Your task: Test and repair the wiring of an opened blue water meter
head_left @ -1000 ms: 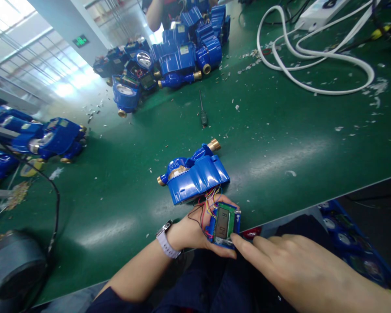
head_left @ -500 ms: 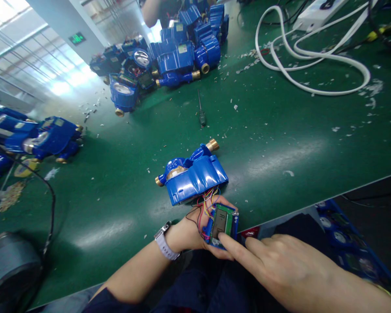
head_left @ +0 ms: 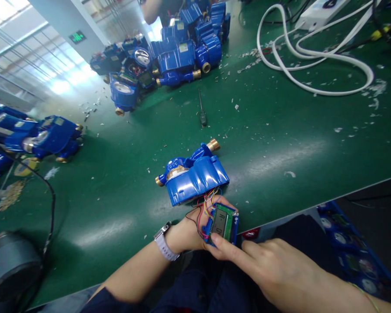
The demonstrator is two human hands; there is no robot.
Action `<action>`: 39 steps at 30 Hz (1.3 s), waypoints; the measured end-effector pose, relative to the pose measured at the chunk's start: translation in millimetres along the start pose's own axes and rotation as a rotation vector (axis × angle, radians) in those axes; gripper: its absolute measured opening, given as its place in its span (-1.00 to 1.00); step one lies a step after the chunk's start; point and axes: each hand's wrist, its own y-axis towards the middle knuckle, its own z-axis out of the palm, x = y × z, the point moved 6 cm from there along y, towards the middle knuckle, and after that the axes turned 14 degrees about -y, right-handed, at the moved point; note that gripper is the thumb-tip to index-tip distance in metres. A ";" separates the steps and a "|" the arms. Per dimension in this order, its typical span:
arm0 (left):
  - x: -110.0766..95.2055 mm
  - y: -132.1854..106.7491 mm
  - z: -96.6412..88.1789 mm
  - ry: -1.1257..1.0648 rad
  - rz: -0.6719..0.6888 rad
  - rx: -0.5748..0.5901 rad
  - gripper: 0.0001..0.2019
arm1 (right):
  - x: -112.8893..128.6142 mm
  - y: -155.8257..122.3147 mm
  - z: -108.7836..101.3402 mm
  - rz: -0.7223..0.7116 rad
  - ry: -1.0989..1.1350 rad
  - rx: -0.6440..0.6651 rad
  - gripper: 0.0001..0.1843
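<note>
My left hand [head_left: 195, 232] is closed around a green circuit board with a small LCD display [head_left: 220, 219] in a blue holder, and characters show on its screen. My right hand [head_left: 267, 265] holds nothing; its index finger is stretched out and touches the lower left corner of the board, while the other fingers are curled. Thin coloured wires [head_left: 208, 198] run from the board up into a blue water meter [head_left: 197, 176] with brass pipe ends, which lies on the green table just beyond my left hand.
A screwdriver [head_left: 202, 114] lies beyond the meter. Several blue meters [head_left: 176, 56] are piled at the back, more [head_left: 48, 137] at the left. A white cable [head_left: 332, 92] loops from a power strip [head_left: 319, 15]. Bits of debris dot the green table [head_left: 117, 174]. Another person's arm [head_left: 151, 9] shows at the top.
My right index fingertip has slid left and slightly down, from the display's lower edge to the board's corner, uncovering more of the screen. My left hand and the meter stay put.
</note>
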 end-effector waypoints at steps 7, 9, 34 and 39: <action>2.8 0.2 0.1 0.041 -0.011 0.016 -0.22 | -3.4 -2.5 14.2 0.233 0.701 0.164 -0.32; 5.2 0.3 -0.1 0.014 -0.013 0.016 -0.20 | -2.9 -1.7 16.6 0.299 0.871 0.215 -0.42; -2.8 0.8 0.1 0.026 0.048 -0.011 -0.21 | -16.3 -2.2 -46.3 0.110 -0.165 -0.185 -0.45; -1.0 0.6 0.5 0.028 0.067 -0.011 -0.18 | -10.1 -0.9 -39.8 0.078 -0.150 -0.173 -0.48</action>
